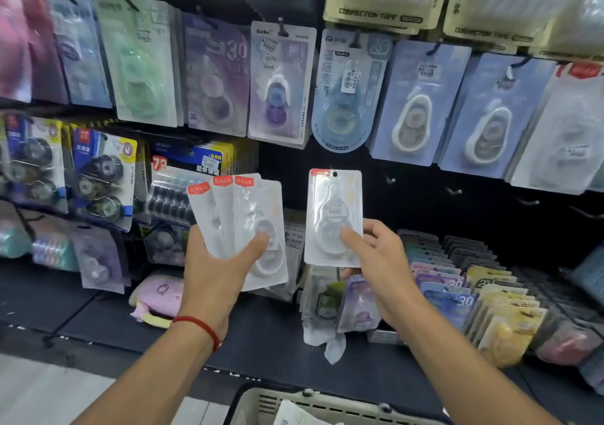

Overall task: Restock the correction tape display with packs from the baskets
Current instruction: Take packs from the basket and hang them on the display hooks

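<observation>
My left hand (215, 274) grips a fan of several white correction tape packs (240, 215) with red corner labels, held upright at centre left. My right hand (379, 261) pinches one more white pack (331, 208) by its lower edge, upright, in front of the dark display wall. Its hang hole is at the top. Bare metal hooks (454, 191) stick out of the black panel just right of that pack. A beige basket (313, 405) sits at the bottom edge below my arms, with a white pack inside.
Hanging correction tape packs (281, 81) fill the rows above and to the left. A shelf ledge (268, 333) carries loose packs, a pink plush item (157, 293), and rows of upright packs in trays (474, 297) at right.
</observation>
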